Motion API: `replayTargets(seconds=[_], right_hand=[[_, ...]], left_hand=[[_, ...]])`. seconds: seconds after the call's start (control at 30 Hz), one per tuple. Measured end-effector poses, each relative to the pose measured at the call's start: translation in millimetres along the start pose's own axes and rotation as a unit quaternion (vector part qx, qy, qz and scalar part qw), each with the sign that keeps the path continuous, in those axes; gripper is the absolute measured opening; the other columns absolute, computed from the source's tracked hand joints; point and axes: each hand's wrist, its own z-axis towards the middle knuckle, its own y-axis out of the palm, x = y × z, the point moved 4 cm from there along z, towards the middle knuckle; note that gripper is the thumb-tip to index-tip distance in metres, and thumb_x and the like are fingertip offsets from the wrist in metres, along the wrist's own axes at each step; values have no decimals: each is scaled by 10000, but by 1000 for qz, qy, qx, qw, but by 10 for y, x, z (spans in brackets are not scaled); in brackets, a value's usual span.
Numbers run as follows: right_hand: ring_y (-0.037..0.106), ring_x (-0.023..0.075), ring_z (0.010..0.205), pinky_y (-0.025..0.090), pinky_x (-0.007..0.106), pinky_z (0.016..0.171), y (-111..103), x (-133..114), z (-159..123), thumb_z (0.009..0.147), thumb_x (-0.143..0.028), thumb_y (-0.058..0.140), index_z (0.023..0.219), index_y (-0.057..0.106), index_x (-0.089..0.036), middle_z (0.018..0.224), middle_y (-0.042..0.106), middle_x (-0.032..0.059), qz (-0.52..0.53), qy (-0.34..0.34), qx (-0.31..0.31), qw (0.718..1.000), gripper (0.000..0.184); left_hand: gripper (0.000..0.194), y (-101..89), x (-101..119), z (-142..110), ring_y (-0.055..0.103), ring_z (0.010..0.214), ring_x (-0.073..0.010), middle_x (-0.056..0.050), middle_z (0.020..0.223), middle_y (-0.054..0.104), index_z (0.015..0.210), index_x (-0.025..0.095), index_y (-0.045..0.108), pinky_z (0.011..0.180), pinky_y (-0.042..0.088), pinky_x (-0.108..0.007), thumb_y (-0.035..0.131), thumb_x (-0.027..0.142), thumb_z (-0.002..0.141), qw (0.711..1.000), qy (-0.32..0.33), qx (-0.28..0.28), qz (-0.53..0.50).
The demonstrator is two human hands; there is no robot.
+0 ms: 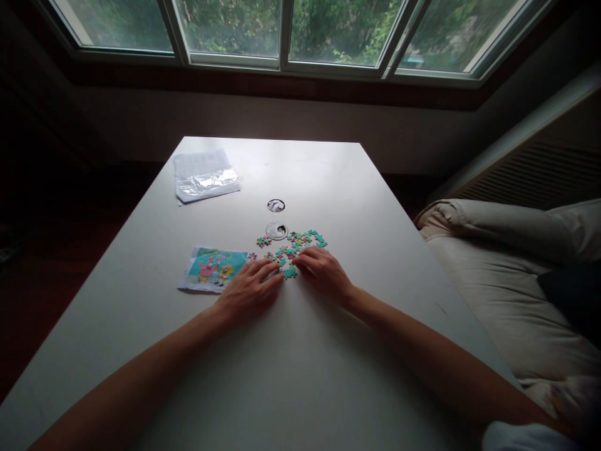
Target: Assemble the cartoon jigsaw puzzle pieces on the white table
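Observation:
Small jigsaw pieces (pixel 282 252), mostly green with some pink and yellow, lie loosely spread on the white table. My left hand (pixel 251 288) rests palm down at their near left side, its fingers stretched out and its thumb tip by a green jigsaw piece (pixel 290 272). From the right, my right hand (pixel 325 273) reaches in with bent fingers, the fingertips drawn together over a jigsaw piece that they largely hide. Under the left fingertips' far side, a picture sheet (pixel 213 268) with cartoon figures on turquoise lies flat, its right edge partly covered.
A round metal-rimmed cable hole (pixel 277 230) sits just beyond the pieces, with a round disc (pixel 276 205) farther back. Papers under a clear plastic bag (pixel 209 180) lie at the far left of the table (pixel 300 169). A cushioned sofa (pixel 479 282) stands along the right side.

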Motion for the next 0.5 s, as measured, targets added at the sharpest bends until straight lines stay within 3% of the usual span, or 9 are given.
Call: replayTargets(seconds=[0.3, 0.5], right_hand=[[648, 199, 940, 514, 339, 850, 79, -77, -2, 934, -129, 543, 998, 699, -247, 980, 708, 63, 115, -4, 72, 991, 206], [637, 187, 870, 517, 315, 790, 41, -143, -35, 909, -110, 527, 971, 686, -241, 918, 694, 51, 166, 16, 56, 984, 215]], left_hand=[[450, 43, -105, -7, 379, 1428, -315, -111, 1508, 488, 1408, 234, 531, 1187, 328, -553, 547, 307, 964, 1000, -27, -7, 6], [476, 26, -133, -1, 357, 1443, -325, -129, 1519, 467, 1425, 219, 509, 1195, 316, -557, 545, 348, 968, 998, -60, -12, 13]])
